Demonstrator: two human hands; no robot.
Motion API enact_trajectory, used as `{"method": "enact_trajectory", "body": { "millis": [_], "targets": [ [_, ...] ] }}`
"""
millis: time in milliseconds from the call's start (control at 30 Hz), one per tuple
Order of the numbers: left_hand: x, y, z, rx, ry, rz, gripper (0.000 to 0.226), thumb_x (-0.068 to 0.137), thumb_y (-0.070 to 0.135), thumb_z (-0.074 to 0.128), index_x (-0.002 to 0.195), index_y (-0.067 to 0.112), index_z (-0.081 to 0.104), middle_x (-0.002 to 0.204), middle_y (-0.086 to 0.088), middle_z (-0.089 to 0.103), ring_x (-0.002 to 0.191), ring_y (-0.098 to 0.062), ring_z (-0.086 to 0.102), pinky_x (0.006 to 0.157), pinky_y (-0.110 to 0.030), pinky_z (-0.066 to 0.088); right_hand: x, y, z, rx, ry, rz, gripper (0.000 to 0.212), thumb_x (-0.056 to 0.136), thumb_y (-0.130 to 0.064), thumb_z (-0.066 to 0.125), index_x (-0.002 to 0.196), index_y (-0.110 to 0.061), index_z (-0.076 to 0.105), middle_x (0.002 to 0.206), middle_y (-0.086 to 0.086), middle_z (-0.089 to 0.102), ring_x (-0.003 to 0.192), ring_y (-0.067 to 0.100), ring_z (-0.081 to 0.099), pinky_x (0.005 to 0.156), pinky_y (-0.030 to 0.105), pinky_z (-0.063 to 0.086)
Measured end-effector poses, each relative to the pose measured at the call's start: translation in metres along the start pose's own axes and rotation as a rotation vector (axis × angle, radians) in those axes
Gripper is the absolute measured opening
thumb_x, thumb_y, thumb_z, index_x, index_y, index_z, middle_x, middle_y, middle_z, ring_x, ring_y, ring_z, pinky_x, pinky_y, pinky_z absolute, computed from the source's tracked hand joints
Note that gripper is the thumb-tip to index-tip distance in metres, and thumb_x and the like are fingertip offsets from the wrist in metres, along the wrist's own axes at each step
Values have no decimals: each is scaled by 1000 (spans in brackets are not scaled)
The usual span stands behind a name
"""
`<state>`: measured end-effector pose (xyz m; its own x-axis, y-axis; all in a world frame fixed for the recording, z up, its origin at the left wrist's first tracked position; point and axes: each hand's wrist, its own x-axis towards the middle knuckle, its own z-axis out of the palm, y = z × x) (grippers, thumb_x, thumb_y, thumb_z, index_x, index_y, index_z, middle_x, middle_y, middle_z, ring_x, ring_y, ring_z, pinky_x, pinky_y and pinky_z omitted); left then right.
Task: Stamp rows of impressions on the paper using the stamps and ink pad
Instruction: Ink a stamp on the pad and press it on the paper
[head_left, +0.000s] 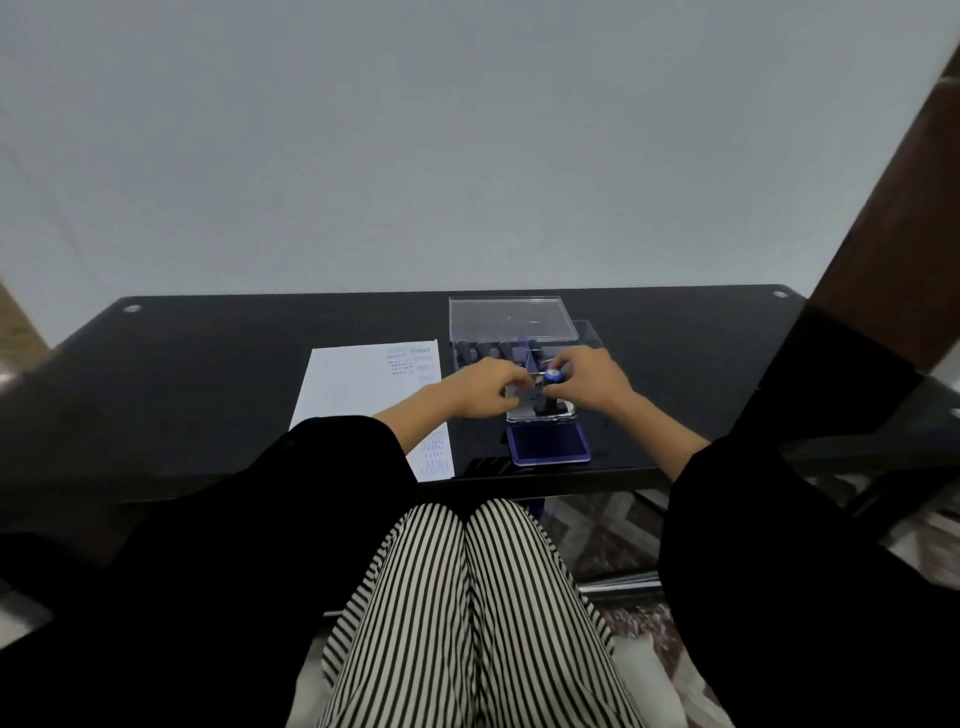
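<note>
A white paper (358, 384) lies on the black glass table (208, 364), with blue stamped impressions near its right edge. An open blue ink pad (549, 442) sits near the table's front edge, its clear lid (563, 413) raised behind it. Behind that stands a clear plastic box (519, 332) holding several dark stamps. My right hand (592, 382) pinches a stamp with a blue top (551, 375) above the ink pad lid. My left hand (485, 387) is beside it, fingers curled against the same stamp; its lower part is hidden.
The box's clear lid (506, 314) stands open toward the back. A brown wooden post (883, 218) rises at the right. My striped knees (467, 597) are under the table's front edge. A patterned floor shows below the glass.
</note>
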<state>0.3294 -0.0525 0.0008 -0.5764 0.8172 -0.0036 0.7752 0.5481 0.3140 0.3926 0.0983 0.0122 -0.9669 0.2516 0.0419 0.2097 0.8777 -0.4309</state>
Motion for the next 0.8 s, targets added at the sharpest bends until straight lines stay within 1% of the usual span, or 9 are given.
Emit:
{"method": "enact_trajectory", "body": {
  "millis": [167,300,367,533,633,733,800],
  "targets": [
    [-7,-8,27,-30,-22,-47,40,90,11,52,129,5,51,128,-13,55,116,-25,52,98,-33,41,-8,2,20,-53,-50,18,30,81,-21,67,109,-12,62,109,11,66,98,27,62,76,34,49],
    [-10,-16,45,-52,-27,-97,49,90,23,57,135,7,44,132,-12,50,122,-24,47,104,-34,39,-10,4,28,-71,-49,17,28,82,-22,67,108,-12,62,109,10,66,97,26,62,72,31,46],
    [-11,-19,52,-56,-25,-117,55,89,28,60,136,8,42,132,-13,48,122,-25,46,103,-36,39,-9,6,32,-74,-49,20,27,81,-23,67,106,-13,62,110,10,65,95,26,62,72,31,46],
    [-13,-25,65,-64,-5,-153,67,85,34,64,140,8,35,138,-11,43,127,-23,42,105,-35,39,-10,8,39,-149,-49,16,26,84,-28,64,106,-14,59,106,10,64,93,25,62,68,29,42],
    [-13,-26,72,-61,-2,-161,68,85,38,63,140,8,36,138,-11,42,128,-22,39,106,-35,37,-10,10,44,-149,-31,16,25,85,-27,62,105,-13,56,101,9,65,90,24,61,66,30,43],
    [-15,-27,80,-66,23,-165,67,85,40,63,138,9,38,138,-10,42,128,-22,38,106,-35,37,-9,13,49,-149,-20,12,25,85,-27,60,105,-13,52,99,9,63,81,22,55,64,30,40],
    [-17,-28,84,-67,50,-157,67,85,40,63,139,9,37,138,-8,42,128,-21,38,106,-34,37,-10,14,52,-160,-17,-1,28,86,-28,58,107,-12,50,100,10,63,81,23,55,64,31,41]
  ]
}}
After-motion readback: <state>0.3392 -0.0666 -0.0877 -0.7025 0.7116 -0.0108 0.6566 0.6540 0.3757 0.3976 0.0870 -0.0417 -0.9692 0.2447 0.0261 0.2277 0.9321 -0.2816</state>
